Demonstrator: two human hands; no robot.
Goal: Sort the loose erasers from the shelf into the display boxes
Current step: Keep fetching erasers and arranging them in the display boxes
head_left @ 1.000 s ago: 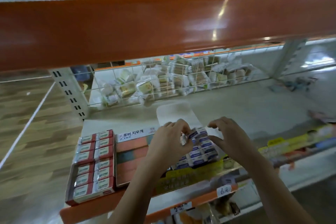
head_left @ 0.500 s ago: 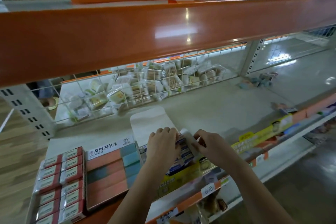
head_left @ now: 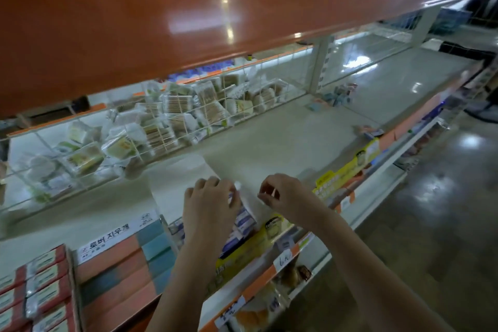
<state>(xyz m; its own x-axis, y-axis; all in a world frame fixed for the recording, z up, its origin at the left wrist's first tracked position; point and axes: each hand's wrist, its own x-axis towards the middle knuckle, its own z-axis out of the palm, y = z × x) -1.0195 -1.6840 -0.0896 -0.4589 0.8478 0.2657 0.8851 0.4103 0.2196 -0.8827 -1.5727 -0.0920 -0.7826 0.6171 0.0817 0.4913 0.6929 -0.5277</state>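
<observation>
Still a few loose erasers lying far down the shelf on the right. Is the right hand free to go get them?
Probably yes: the right hand looks empty, and bare shelf lies between it and the loose erasers; it may need a stretch or a step.

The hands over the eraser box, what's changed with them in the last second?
The right hand has drawn back from the eraser box and now hovers beside it, fingers curled, its grip seemingly empty. The left hand still rests on the blue and white erasers in the box. The camera has swung right. The pink and teal erasers and red boxes have not moved.
</observation>
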